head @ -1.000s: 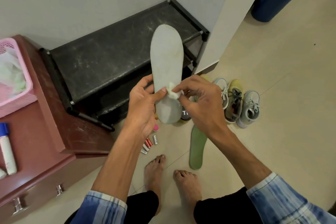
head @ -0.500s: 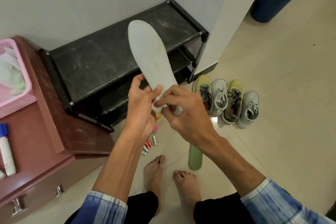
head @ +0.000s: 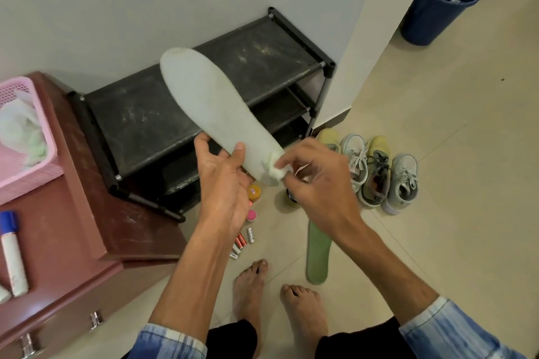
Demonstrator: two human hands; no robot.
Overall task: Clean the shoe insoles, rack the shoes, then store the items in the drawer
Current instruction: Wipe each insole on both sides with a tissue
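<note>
Black shoe rack [head: 175, 108] against the wall; above it the pale insole [head: 215, 114] is held slanted, toe end up-left, heel end low between both hands. Left hand [head: 224, 183] grips the heel edge, thumb on the top face, fingers curled behind. Right hand [head: 318, 183] pinches a small white wad [head: 275, 170] between thumb and fingertips, touching the insole's heel. On the tiled floor: a green insole [head: 318, 253] flat by the bare feet, four shoes [head: 376, 172] in a row beside the rack, loose batteries [head: 242, 242] near the brown drawer unit [head: 87, 213]
</note>
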